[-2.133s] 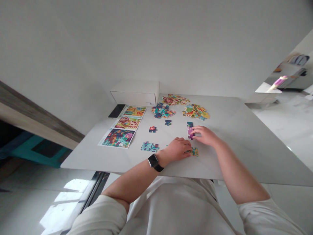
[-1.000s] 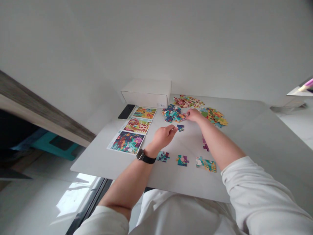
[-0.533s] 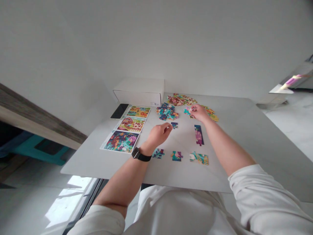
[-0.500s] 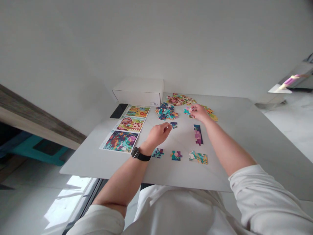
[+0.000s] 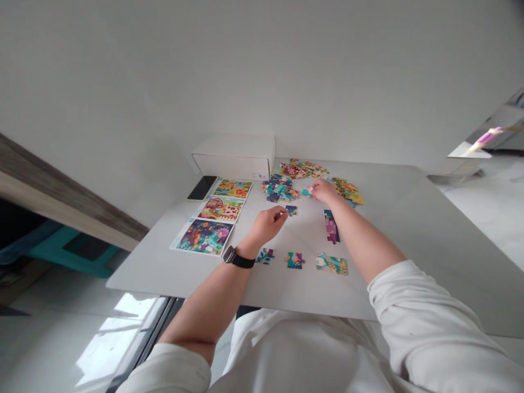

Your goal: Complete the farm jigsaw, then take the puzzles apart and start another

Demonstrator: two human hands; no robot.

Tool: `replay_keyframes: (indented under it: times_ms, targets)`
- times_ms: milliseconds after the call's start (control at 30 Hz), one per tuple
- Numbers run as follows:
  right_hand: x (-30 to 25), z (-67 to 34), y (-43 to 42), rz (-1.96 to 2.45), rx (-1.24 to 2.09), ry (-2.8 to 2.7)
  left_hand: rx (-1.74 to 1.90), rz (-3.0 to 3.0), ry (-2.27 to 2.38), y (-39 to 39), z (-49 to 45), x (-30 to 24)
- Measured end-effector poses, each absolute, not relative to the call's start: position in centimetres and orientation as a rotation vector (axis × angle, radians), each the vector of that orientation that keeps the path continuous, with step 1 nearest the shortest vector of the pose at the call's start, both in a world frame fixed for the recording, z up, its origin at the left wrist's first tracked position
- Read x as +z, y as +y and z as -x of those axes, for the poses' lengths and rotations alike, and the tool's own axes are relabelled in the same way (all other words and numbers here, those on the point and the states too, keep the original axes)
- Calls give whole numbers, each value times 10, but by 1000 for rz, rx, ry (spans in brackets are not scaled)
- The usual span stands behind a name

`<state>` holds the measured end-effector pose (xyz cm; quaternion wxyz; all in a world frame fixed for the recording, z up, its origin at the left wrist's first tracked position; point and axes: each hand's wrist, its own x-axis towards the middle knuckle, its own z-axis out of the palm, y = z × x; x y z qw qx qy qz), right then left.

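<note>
My left hand (image 5: pixel 268 225) is closed in a pinch, its fingertips at the edge of a dark blue puzzle piece (image 5: pixel 291 210). Whether that piece rests on the table or is slightly raised, I cannot tell. Between the fingers of my right hand (image 5: pixel 324 191) is a teal and pink puzzle piece (image 5: pixel 307 192), to the right of a pile of blue and teal pieces (image 5: pixel 279 188). Nearer me lie a joined purple strip (image 5: pixel 331 226), a joined teal and orange section (image 5: pixel 332 263), a teal and purple piece (image 5: pixel 295 260) and a leafy piece (image 5: pixel 265 256) partly behind my left wrist.
Left of the pieces lies a sheet with three printed pictures (image 5: pixel 204 236), a phone (image 5: pixel 202 188) beside it. A white box (image 5: pixel 233 165) stands against the wall. Two more piles, one reddish (image 5: pixel 302 168) and one yellow (image 5: pixel 347 190), lie at the back of the white table (image 5: pixel 421 229).
My right hand has moved a little left with the teal and pink piece, uncovering more of the yellow pile. My left hand stays nearly still at the dark blue piece.
</note>
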<state>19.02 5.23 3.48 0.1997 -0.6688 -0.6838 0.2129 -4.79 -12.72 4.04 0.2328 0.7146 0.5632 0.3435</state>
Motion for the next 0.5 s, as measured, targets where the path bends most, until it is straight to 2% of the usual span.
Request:
replay_keyframes:
  times_ms: [133, 300, 500]
  targets:
    - [29, -174, 57, 1784, 214, -2165, 962, -1917, 1671, -112, 66, 45]
    - [25, -151, 56, 1487, 282, -2542, 894, -2138, 1764, -64, 90, 58]
    - [26, -143, 56, 1470, 282, -2600, 636, -2499, 1586, -11, 73, 57]
